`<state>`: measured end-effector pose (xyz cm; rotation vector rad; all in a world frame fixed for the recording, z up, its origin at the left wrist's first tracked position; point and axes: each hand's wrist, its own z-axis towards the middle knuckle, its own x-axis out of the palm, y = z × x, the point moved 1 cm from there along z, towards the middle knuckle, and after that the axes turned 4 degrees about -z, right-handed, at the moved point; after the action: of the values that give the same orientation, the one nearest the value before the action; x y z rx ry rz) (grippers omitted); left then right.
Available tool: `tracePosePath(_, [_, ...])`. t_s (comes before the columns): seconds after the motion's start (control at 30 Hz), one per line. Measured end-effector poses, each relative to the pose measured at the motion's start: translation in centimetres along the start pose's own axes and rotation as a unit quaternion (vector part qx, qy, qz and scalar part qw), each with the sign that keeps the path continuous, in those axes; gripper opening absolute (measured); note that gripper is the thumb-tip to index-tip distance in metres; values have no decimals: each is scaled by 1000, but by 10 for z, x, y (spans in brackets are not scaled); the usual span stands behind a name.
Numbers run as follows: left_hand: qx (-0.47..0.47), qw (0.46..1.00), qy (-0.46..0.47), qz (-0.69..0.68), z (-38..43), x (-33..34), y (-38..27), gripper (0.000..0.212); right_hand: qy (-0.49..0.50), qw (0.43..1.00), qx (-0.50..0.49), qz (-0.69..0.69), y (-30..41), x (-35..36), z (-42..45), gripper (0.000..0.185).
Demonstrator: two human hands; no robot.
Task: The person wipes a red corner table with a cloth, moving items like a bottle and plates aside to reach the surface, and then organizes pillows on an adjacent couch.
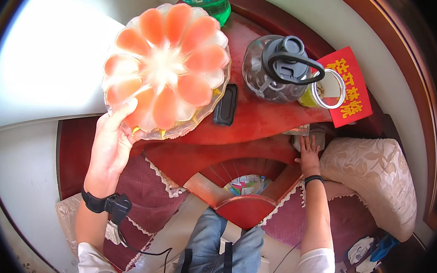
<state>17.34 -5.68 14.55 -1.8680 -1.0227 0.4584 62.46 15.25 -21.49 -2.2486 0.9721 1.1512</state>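
My left hand [115, 130] grips the rim of a flower-shaped plastic dish [166, 67] with orange and white petals, held up at the upper left. Its thumb lies on top; the other fingers are mostly hidden beneath. At the right, my right hand [309, 153] is spread over a folded grey cloth [318, 137] on a lower level of the red wooden table [249, 127]. Whether it grips the cloth is unclear. Close by lies a printed packet or booklet [297, 130].
On the table stand a green-liquid bottle [218, 9], a large clear jug [258, 71] with a grey handled lid, an uncovered can [315, 93], a black case [226, 105] and a red paper with writing [351, 84]. An open drawer [246, 209] juts towards me; a patterned cushion [373, 179] sits right.
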Motion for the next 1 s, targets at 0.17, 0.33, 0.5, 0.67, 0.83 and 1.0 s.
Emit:
tracePosePath(0.17, [7,999,21,36,14,7,-11,41,2,1000,7,-7,-5,4,-2,113])
tracePosePath(0.33, [18,993,57,99,24,5,-14,41,-13,1000,-1,-14,-5,8,1,110])
tracePosePath(0.5, [35,989,50,135,27,5,-14,41,-9,1000,9,2,-5,10,-1,105])
tracePosePath(0.67, [50,989,57,130,30,12,-14,43,-9,1000,1,6,-5,11,-1,103])
tracePosePath(0.83, [9,994,65,91,34,23,-3,47,-12,1000,1,-4,-8,14,-1,104])
tracePosePath(1.0, [-12,993,74,90,34,34,4,47,-25,1000,-4,-3,-7,13,-1,106])
